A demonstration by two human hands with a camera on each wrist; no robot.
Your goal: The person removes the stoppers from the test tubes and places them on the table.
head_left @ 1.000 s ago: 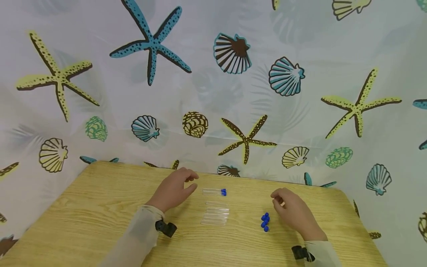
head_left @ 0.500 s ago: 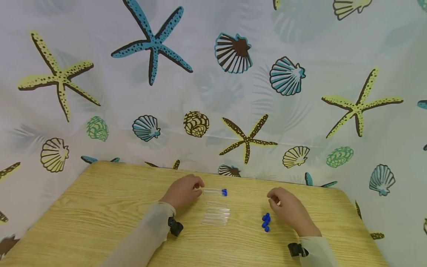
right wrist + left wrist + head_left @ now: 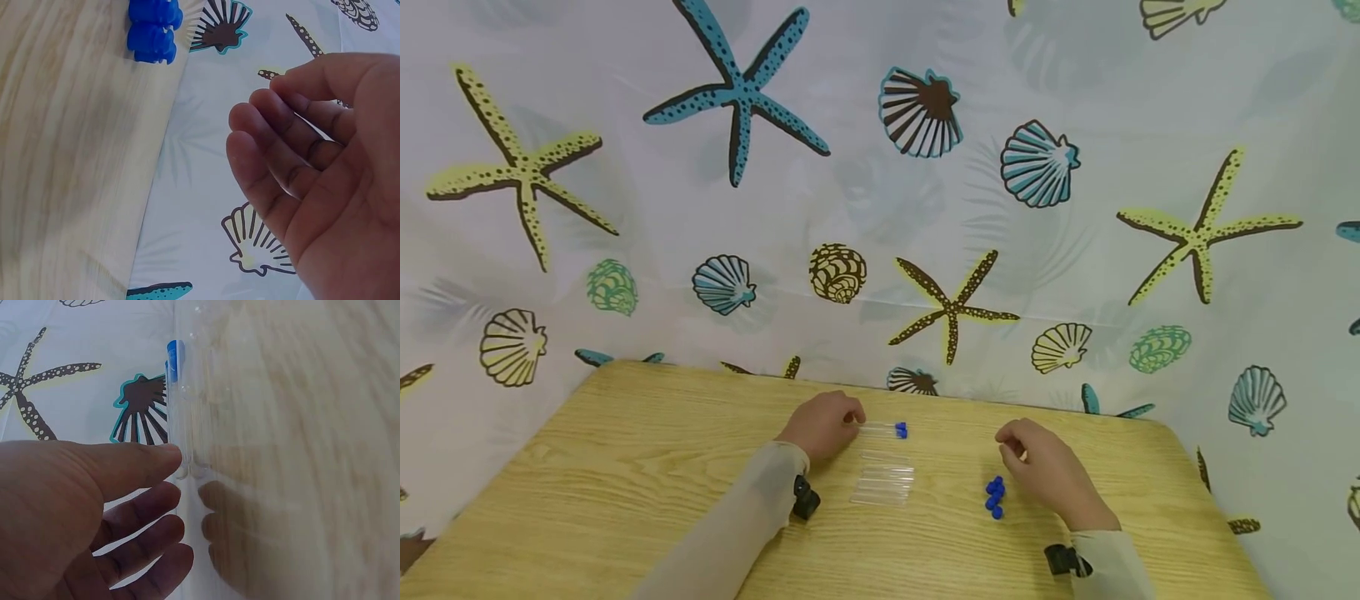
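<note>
In the head view my left hand (image 3: 826, 425) is at the rounded ends of two clear test tubes with blue caps (image 3: 882, 430). The left wrist view puts my thumb tip beside the end of a capped tube (image 3: 175, 412), with the other fingers loosely bent below; whether they touch the glass I cannot tell. My right hand (image 3: 1051, 467) hovers, loosely curled and holding nothing, just beyond several loose blue caps (image 3: 995, 497). These caps (image 3: 152, 31) also show at the top of the right wrist view. Uncapped clear tubes (image 3: 883, 482) lie in a row between the hands.
Everything lies on a wood-grain table (image 3: 647, 467). Behind it hangs a pale curtain (image 3: 850, 200) printed with starfish and shells. Each wrist wears a small black camera (image 3: 806, 500).
My left hand has moved right and slightly down, reaching the ends of the capped tubes. My right hand has shifted a little left. Tubes and caps lie as before.
</note>
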